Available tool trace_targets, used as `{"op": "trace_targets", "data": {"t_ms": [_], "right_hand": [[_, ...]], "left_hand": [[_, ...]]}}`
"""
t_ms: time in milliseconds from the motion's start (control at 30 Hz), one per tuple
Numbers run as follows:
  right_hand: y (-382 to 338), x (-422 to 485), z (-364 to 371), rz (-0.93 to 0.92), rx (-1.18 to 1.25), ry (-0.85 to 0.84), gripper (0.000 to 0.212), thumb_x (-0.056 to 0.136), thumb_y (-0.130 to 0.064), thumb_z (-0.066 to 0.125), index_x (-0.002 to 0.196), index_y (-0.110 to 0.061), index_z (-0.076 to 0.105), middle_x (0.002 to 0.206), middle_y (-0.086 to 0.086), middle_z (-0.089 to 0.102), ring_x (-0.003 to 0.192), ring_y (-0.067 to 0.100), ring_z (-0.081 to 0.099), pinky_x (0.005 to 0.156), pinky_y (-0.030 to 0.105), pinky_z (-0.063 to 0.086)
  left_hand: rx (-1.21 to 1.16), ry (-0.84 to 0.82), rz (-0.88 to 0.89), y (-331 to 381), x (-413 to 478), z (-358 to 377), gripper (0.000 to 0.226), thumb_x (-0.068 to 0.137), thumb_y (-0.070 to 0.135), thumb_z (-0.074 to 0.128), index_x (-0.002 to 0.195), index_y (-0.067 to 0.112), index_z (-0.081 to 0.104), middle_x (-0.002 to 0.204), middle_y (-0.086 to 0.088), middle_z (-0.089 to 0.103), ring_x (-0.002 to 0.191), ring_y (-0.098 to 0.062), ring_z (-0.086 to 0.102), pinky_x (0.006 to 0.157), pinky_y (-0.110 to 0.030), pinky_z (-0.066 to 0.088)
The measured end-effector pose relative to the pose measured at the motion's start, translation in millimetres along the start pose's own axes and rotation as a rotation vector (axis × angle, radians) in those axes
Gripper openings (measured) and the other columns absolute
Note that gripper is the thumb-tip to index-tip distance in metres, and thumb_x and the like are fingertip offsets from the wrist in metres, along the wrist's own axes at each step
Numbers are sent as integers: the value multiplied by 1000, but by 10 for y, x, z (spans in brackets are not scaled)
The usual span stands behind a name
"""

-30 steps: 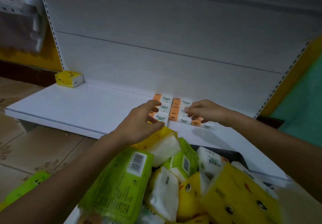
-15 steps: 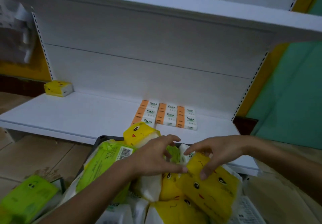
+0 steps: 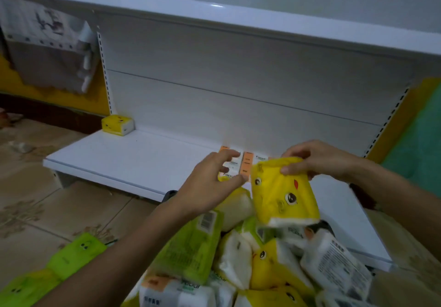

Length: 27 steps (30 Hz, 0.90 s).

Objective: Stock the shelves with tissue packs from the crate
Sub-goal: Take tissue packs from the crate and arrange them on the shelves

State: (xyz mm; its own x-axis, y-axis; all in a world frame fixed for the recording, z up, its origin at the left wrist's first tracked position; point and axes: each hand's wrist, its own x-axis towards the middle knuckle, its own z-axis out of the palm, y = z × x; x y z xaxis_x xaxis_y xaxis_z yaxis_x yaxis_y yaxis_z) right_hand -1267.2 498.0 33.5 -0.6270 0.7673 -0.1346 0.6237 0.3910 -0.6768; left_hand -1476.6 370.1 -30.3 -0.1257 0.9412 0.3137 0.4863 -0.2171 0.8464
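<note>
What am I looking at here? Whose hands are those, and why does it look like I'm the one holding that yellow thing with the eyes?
The camera sits on a person's head and looks down, so you see their arms as if they were yours. No robot here, just two bare hands. The right hand pinches the top of a yellow tissue pack with a cartoon face, lifted above a crate heaped with more packs. The left hand is open beside it, holding nothing. Behind them is a white shelf. On it lie some orange and white packs, and one small yellow pack sits far off in the left corner. Green packs lie on the floor.
</note>
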Motion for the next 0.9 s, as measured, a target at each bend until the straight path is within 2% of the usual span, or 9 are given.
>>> {"op": "trace_targets", "data": {"t_ms": [67, 200, 333, 433, 500, 600, 700, 800, 900], "right_hand": [[-169, 188, 77, -16, 149, 119, 19, 79, -25, 70, 93, -13, 67, 80, 2, 66, 69, 11, 62, 54, 20, 48], [-648, 614, 474, -4, 415, 253, 21, 82, -26, 68, 92, -8, 65, 82, 9, 65, 67, 15, 62, 53, 24, 51], [-1157, 882, 910, -13, 416, 359, 27, 85, -35, 65, 91, -9, 63, 94, 16, 66, 73, 23, 65, 60, 35, 56], [-1488, 853, 1036, -104, 334, 292, 34, 85, -41, 61, 114, -22, 56, 104, 8, 63, 88, 21, 63, 78, 37, 54], [-1689, 794, 1117, -188, 224, 236, 59, 78, -38, 69, 131, -34, 43, 115, 3, 59, 104, 16, 57, 87, 31, 48], [-1962, 725, 1323, -298, 143, 233, 88, 70, -28, 79, 138, -48, 27, 127, -3, 51, 118, 11, 47, 93, 31, 41], [-2248, 675, 1559, -349, 196, 220, 85, 71, -17, 79, 133, -50, 31, 134, -11, 45, 123, 9, 45, 91, 28, 47], [-2417, 626, 1730, -321, 207, 204, 73, 69, -24, 80, 126, -49, 42, 136, -13, 42, 126, 11, 43, 98, 37, 47], [-2481, 604, 1798, -314, 116, 174, 80, 65, -31, 82, 130, -47, 38, 147, -6, 32, 133, 12, 34, 105, 40, 41]], "left_hand": [[-47, 92, -36, -30, 19, -155, 45, 82, 40, 64, 124, 36, 49, 123, 10, 46, 109, -7, 51, 67, -24, 52], [-72, 174, -82, -158, 51, -560, 57, 70, 56, 70, 121, 43, 46, 118, 9, 50, 101, -7, 56, 78, -22, 49], [-197, 243, -159, -270, 87, -1050, 44, 79, 31, 71, 114, 37, 44, 96, 17, 57, 88, -9, 61, 73, -31, 55], [-269, 276, -244, -369, 113, -1479, 39, 85, 17, 65, 115, 33, 44, 103, 5, 56, 93, -17, 59, 75, -36, 56], [-301, 248, -279, -397, 94, -1836, 38, 88, 14, 59, 117, 33, 44, 115, -1, 53, 101, -21, 55, 74, -34, 54], [-336, 184, -317, -370, -13, -2298, 35, 90, 10, 53, 114, 34, 44, 121, -4, 51, 105, -23, 53, 68, -28, 51], [-299, 69, -363, -319, -150, -2622, 31, 91, 8, 50, 111, 32, 47, 118, -5, 53, 100, -22, 56, 65, -28, 51], [-330, 5, -409, -296, -238, -2849, 28, 92, 10, 50, 111, 30, 48, 109, -2, 57, 89, -16, 59, 61, -26, 49], [-315, -35, -415, -297, -206, -3004, 28, 91, 9, 50, 106, 32, 51, 107, 0, 59, 90, -17, 60, 64, -30, 50]]}}
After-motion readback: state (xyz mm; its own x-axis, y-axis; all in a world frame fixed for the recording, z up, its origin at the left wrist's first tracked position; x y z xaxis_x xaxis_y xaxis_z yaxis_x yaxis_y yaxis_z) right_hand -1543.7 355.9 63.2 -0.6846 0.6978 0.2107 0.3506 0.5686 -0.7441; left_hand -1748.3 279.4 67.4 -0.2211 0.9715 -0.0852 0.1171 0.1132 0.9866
